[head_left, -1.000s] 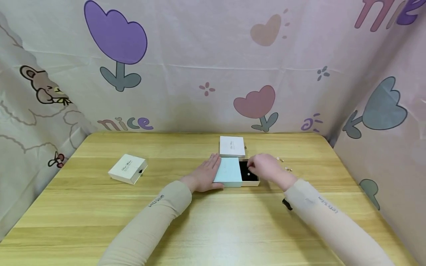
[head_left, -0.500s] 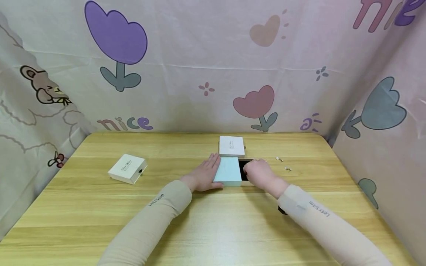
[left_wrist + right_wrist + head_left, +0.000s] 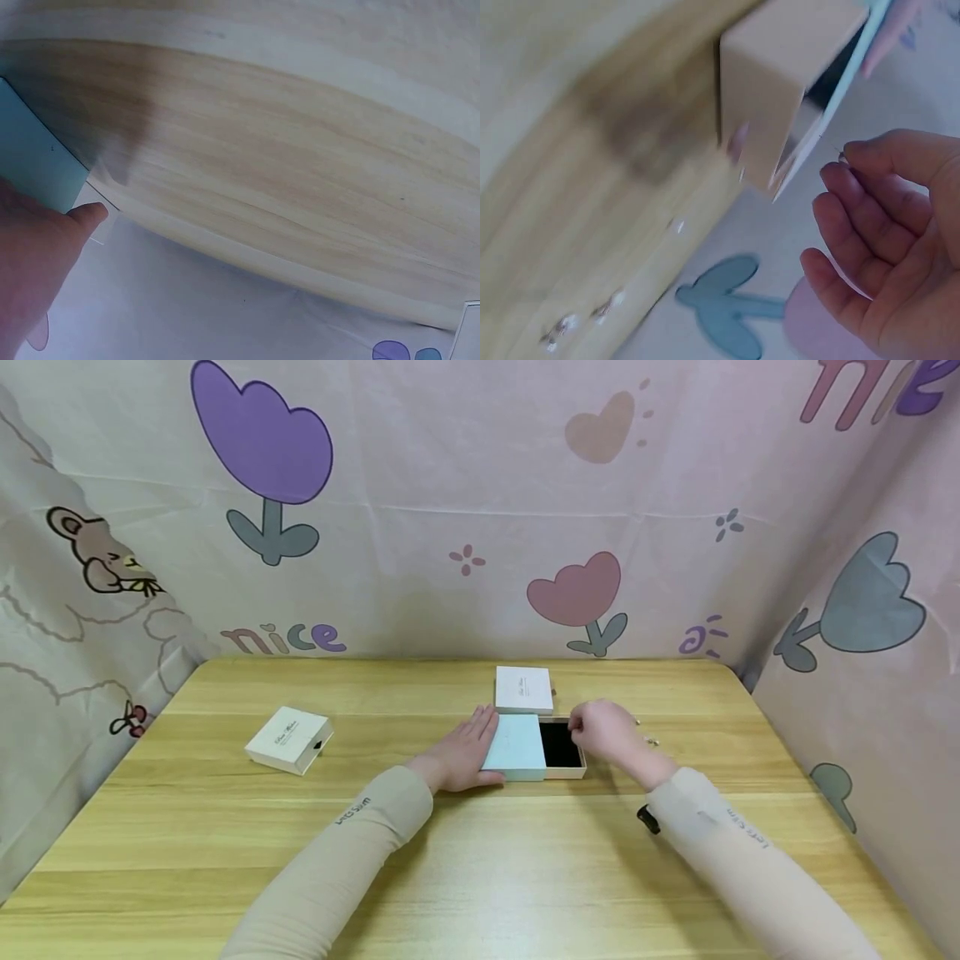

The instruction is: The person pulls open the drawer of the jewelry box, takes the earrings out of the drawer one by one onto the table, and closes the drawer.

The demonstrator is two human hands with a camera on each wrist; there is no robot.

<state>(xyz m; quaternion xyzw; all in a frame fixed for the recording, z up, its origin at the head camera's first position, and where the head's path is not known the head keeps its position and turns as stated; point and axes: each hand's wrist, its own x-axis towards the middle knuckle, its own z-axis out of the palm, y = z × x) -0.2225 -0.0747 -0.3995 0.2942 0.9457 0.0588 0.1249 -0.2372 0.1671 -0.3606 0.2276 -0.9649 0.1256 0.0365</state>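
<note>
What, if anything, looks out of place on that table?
Small shiny pieces lie loose on the tabletop near the right hand, outside any box. The leftmost white box sits askew to the light-blue box.

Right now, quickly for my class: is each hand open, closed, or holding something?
Left hand: open, touching the light-blue box sleeve.
Right hand: closed, pinching a tiny piece, too small to identify.

One blue box point(image 3: 517, 746), two white boxes point(image 3: 523, 687) (ten and twelve o'clock), two hands point(image 3: 461, 758) and at least three shiny pieces point(image 3: 564, 325) are counted.
</note>
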